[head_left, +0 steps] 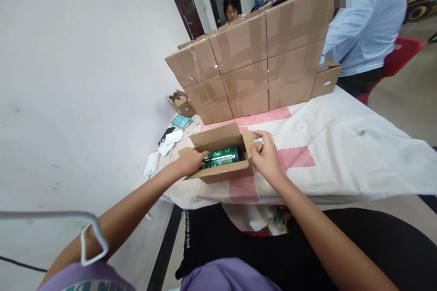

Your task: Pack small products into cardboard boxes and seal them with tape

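An open cardboard box (225,175) stands on the cloth-covered table in front of me, its flaps raised and spread. Inside it a green can (221,157) with a printed label lies on its side. My left hand (191,162) reaches over the box's left end, with thumb and fingers on the near end of the can; some of the fingertips are hidden by the box. At the right end, my right hand (266,153) pinches the box's end flap (251,140) between thumb and fingers.
Taped cartons (246,68) form a wall across the table. A small open box (182,102), a blue packet (181,121), white papers (170,141) and a white device (152,163) lie at left. A person in a light blue shirt (368,22) sits behind right; another is beyond the cartons.
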`<state>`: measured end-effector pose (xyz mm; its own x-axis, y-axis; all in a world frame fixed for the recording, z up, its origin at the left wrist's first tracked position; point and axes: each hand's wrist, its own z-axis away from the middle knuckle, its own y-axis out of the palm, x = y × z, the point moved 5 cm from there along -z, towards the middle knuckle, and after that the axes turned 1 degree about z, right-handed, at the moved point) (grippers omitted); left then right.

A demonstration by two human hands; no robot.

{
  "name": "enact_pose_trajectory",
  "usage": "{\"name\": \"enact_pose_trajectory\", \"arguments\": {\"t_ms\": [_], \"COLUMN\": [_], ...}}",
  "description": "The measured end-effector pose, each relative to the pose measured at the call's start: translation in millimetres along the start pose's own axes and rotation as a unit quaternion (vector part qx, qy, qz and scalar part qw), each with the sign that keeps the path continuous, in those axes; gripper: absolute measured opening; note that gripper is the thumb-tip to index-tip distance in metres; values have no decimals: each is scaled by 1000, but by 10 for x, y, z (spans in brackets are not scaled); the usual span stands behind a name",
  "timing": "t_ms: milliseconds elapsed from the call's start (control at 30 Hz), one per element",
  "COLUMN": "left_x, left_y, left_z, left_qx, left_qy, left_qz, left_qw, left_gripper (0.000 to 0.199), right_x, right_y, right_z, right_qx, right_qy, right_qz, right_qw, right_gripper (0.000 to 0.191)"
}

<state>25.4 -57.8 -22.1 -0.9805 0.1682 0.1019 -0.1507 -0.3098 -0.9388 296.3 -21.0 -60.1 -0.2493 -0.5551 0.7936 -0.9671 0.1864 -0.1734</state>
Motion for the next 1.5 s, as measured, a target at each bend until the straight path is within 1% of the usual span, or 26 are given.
{"name": "enact_pose_trajectory", "arguments": {"t_ms": [167,300,367,400,433,500,533,567,600,633,700,733,767,800,867,933,1000,1100,1167,1200,1267,1300,1333,1367,1433,1500], "left_x": [-148,-279,-301,-275,-214,22,172,315,418,449,327,241,174,133,126,151,164,191,269,334,500,597,689,760,862,927], "left_y": [-111,-323,-424,-463,-491,-478,-409,-282,-102,104,466,598,691,752,799,796,776,768,838,920,1190,1370,1562,1753,2035,2121], "left_z": [-3,-94,-111,-95,-58,99,226,371,501,578,598,581,550,504,381,226,77,32,206,358,762,992,1218,1392,1602,1628], "left_qx": [15,-7,-31,-57,-101,-243,-326,-400,-447,-453,-388,-356,-339,-334,-348,-352,-337,-322,-348,-369,-406,-409,-394,-347,-261,-210], "left_qy": [31,68,102,114,112,47,-6,-61,-96,-87,5,39,51,41,-12,-47,-41,-21,-39,-67,-167,-243,-321,-370,-390,-364], "left_qz": [-75,-96,-76,-57,-30,55,114,186,264,342,445,472,489,496,503,508,522,537,528,508,421,359,294,243,193,163], "left_qw": [997,993,991,990,988,967,938,895,849,819,807,805,802,800,791,784,782,779,773,775,794,803,809,827,862,893], "left_gripper": [51,46,49,48,46,45,49,54,61,69,83,86,87,84,77,79,85,82,73,64,38,34,37,38,36,37], "right_x": [-7,-23,-41,-53,-61,-44,-15,20,52,72,67,46,20,-7,-68,-125,-153,-129,-114,-114,-117,-122,-129,-135,-147,-155], "right_y": [-20,-16,-10,-7,-5,1,14,40,83,137,256,306,344,369,392,421,480,540,526,513,496,497,502,506,509,510], "right_z": [-5,-12,-11,-8,-5,-11,-21,-28,-28,-18,21,36,41,35,7,-20,-34,-35,-36,-36,-32,-30,-29,-31,-41,-51], "right_qx": [5,1,-9,-14,-19,-16,3,36,83,135,219,237,233,212,148,117,146,199,191,181,176,183,192,199,203,201], "right_qy": [-8,-2,29,52,73,75,47,8,-33,-71,-121,-132,-135,-132,-96,-41,-2,10,10,14,18,20,21,19,9,-5], "right_qz": [3,0,-32,-62,-97,-155,-171,-179,-183,-181,-151,-126,-99,-75,-41,-29,-43,-80,-68,-57,-46,-49,-55,-60,-59,-40], "right_qw": [1000,1000,999,997,992,985,984,983,979,972,956,954,958,965,983,992,988,977,979,982,983,982,980,978,977,979], "right_gripper": [36,33,32,32,32,29,29,33,40,45,49,46,41,37,45,68,85,85,81,80,80,80,80,79,78,79]}}
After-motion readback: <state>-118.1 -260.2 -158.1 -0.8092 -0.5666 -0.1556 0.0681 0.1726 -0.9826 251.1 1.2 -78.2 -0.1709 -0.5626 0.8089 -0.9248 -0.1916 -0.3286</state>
